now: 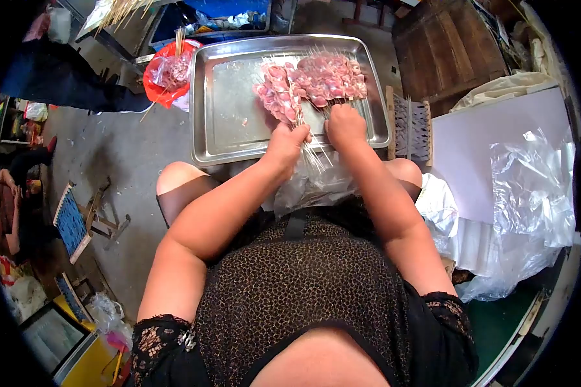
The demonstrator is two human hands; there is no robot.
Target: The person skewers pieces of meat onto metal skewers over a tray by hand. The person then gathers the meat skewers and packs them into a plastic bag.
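Upper centre: we see left hand (286, 146) curled round raw-meat skewers (279, 93); right hand (346, 127), knuckles up, fisted on another skewer bunch (333, 77).

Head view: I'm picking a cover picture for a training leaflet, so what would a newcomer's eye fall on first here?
Probably the pink meat skewers, bunched toward the right of the shiny metal tray. At the tray's near side, the left hand and right hand grip their sticks. A bright red bag stands out just left of the tray.
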